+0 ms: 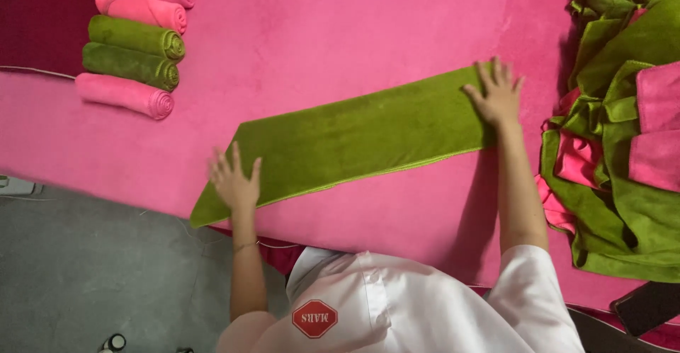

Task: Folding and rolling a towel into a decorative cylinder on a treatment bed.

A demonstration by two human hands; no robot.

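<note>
Pressing flat with spread fingers [228,160], the left hand [236,183] and right hand [498,98] pin the folded green towel [354,140] mid-desk [319,34]; rolled towels [134,48] lie at ten o'clock, a loose towel pile [623,147] at three.

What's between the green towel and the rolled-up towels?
Nothing but bare pink cover lies between the green towel and the rolled towels, seen in the head view.
</note>
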